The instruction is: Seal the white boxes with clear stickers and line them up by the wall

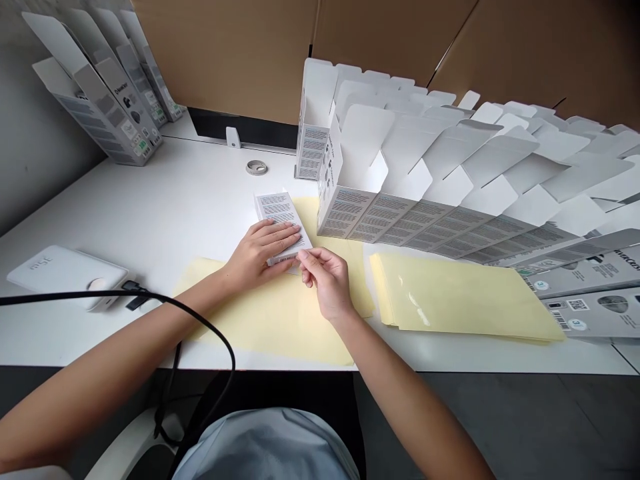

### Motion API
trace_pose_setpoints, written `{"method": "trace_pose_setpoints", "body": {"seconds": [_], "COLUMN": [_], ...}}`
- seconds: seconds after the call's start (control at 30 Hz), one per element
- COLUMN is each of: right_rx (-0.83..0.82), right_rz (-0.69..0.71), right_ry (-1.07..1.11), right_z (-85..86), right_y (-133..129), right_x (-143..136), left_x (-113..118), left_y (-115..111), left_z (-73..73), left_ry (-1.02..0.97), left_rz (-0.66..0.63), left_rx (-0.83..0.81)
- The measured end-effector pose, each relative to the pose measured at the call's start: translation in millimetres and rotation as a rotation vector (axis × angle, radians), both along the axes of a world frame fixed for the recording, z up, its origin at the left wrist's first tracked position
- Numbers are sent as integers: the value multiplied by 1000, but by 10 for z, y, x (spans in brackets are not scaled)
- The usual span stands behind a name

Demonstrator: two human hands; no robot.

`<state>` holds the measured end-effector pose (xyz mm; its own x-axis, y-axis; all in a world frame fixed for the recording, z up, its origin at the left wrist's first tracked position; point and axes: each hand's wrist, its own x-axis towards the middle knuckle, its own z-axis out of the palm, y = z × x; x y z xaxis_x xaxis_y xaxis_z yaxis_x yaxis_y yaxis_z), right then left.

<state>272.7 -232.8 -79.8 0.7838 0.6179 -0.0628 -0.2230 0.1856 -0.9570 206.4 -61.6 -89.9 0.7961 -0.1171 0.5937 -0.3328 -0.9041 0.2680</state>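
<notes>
A small white printed carton (pixel 278 208) lies on its side on the table, partly over pale yellow sheets (pixel 260 320). My left hand (pixel 265 248) rests on top of it with the fingers stretched out flat. Its thumb lies along the carton's near edge. At the carton's near right corner is my right hand (pixel 325 275), its thumb and index finger pinched together and the other fingers curled. Whatever lies between those fingertips is hidden or too small to make out.
Rows of open-topped cartons (pixel 370 213) stand at the right, and more (pixel 125 127) at the far left. A yellow sheet stack (pixel 465 297) lies right. A tape ring (pixel 257 167), white power bank (pixel 70 273) and black cable (pixel 200 323) are also around.
</notes>
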Motion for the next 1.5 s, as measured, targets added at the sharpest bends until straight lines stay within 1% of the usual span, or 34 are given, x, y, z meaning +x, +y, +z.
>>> {"method": "trace_pose_setpoints", "body": {"seconds": [0.33, 0.63, 1.03, 1.23, 1.37, 1.5], "right_rx": [26, 0, -22, -42, -78, -151], "right_rz": [-2, -5, -11, -23, -51, -109], "right_ry": [3, 15, 19, 11, -59, -289], "right_z": [-14, -32, -56, -67, -86, -81], "right_y": [22, 16, 22, 35, 46, 34], "right_x": [-2, 2, 8, 2, -4, -12], "left_x": [17, 25, 21, 19, 15, 13], "left_y": [-9, -8, 0, 3, 0, 3], "left_z": [-15, -11, -8, -12, -2, 7], "left_ry": [-23, -62, -30, -53, -41, -34], "left_rz": [-5, -13, -9, -17, -9, -8], "left_rx": [-73, -46, -57, -38, -52, -50]}}
